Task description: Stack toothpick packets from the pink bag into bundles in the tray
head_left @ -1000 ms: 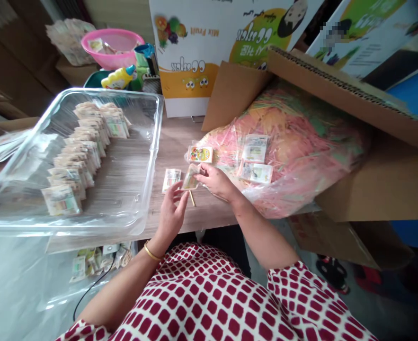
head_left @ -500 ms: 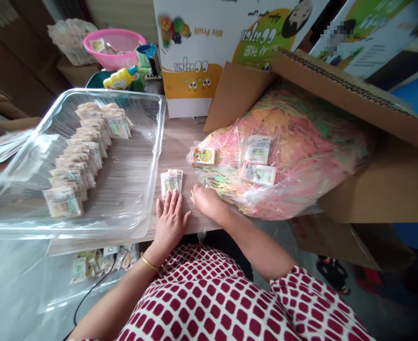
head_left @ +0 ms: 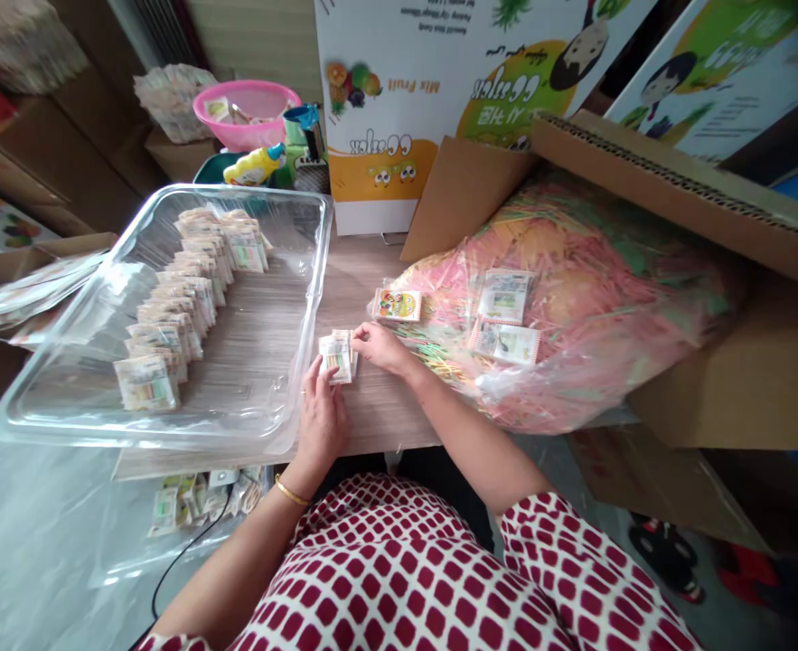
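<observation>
A small stack of printed packets point(head_left: 337, 354) lies on the wooden table point(head_left: 378, 411) near its front edge. My left hand point(head_left: 322, 411) pinches the stack's near side with its fingertips. My right hand point(head_left: 380, 346) grips the stack's right edge with curled fingers. To the left stands a clear plastic tray point(head_left: 249, 398) holding several rows of bundled packets point(head_left: 174, 312). To the right a clear bag of coloured sticks point(head_left: 575, 307) bulges out of a cardboard box point(head_left: 744, 362), with three loose packets point(head_left: 507, 316) lying on top of it.
A pink bowl point(head_left: 249, 113), a yellow bottle point(head_left: 253, 165) and printed cartons point(head_left: 412, 99) stand at the back. More packets point(head_left: 195, 502) lie in clear plastic below the table edge, beside a black cable point(head_left: 174, 565).
A second ago my hands held one packet above the table. It was then laid on the stack, my left hand flat on it. Now both hands grip the stack's edges.
</observation>
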### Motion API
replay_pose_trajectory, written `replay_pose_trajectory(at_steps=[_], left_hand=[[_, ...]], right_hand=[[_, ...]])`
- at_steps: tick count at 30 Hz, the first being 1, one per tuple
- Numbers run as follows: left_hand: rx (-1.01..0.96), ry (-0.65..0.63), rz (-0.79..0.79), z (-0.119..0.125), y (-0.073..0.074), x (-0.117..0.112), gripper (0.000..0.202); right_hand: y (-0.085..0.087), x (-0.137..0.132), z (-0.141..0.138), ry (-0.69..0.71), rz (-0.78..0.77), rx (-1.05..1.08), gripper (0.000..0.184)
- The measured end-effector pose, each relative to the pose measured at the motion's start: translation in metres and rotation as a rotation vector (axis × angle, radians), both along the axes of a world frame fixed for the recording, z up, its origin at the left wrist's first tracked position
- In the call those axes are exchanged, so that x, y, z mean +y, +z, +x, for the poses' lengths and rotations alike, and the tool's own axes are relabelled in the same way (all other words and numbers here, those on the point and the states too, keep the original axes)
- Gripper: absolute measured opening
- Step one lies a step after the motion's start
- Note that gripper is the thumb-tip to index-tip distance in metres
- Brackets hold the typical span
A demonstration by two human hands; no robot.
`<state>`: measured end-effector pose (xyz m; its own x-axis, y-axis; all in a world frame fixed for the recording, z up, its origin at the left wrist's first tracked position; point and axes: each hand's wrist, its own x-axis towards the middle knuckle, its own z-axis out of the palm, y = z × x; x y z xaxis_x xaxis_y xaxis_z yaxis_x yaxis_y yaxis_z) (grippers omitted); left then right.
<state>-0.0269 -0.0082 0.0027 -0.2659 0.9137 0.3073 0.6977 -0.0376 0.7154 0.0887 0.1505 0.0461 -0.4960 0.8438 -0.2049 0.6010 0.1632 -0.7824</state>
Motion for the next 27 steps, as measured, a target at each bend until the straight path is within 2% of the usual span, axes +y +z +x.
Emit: replay_pose_trajectory(at_steps=[4, 7, 11, 15, 18, 21, 24, 27], left_hand=[[0.018, -0.064, -0.06, -0.001, -0.006, -0.004, 0.032], [0.025, -0.106, -0.091, -0.002, -0.008, -0.008, 0.032], [-0.139, -0.03, -0.037, -0.003, -0.005, -0.008, 0.036], [-0.35, 0.068, -0.031, -0.003, 0.002, 0.001, 0.051], [-0.406, 0.045, -0.09, -0.004, 0.007, 0.011, 0.041], [-0.442, 0.047, -0.08, -0.005, 0.01, 0.018, 0.025], [-0.412, 0.076, -0.029, -0.005, 0.007, 0.021, 0.025], [-0.39, 0.101, -0.067, -0.005, 0.003, 0.019, 0.029]], right_hand=[[-0.008, 0.004, -0.028, 0.058, 0.072, -0.109, 0.008], [-0.007, 0.003, -0.033, 0.106, 0.083, -0.161, 0.007], [0.0, -0.007, -0.014, 0.163, 0.173, -0.036, 0.006], [0.001, -0.029, 0.018, 0.202, 0.371, 0.169, 0.004], [-0.004, -0.042, 0.038, 0.202, 0.452, 0.245, 0.004], [-0.01, -0.046, 0.048, 0.156, 0.454, 0.27, 0.002], [-0.012, -0.043, 0.049, -0.014, 0.434, 0.345, 0.004], [-0.006, -0.037, 0.047, -0.183, 0.343, 0.488, 0.01]])
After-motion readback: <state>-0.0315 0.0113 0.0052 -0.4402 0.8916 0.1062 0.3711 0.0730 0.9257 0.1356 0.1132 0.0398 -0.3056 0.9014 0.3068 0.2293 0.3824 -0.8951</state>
